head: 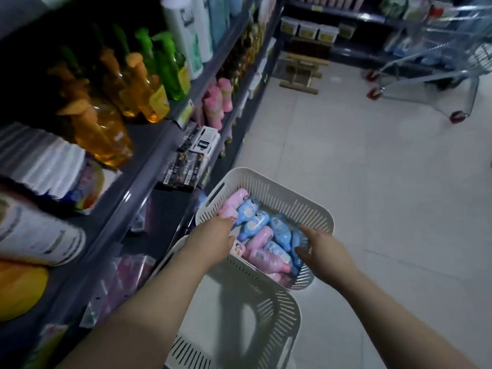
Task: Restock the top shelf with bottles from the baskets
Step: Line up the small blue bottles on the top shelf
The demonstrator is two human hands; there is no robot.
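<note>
1 head-worn view looks steeply down at the aisle floor, close above the basket, shelving at left.

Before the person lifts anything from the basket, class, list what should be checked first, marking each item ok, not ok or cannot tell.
1. Far basket holds stock: ok, pink and blue bottles lie inside.
2. Right hand has a hold: ok, fingers and thumb curl round a blue bottle.
3. Left hand has a hold: cannot tell, its fingers touch a pink bottle.
4. Near basket has stock: not ok, it looks empty.
5. Floor nearby clear: ok, the shopping cart stands well away.
</note>
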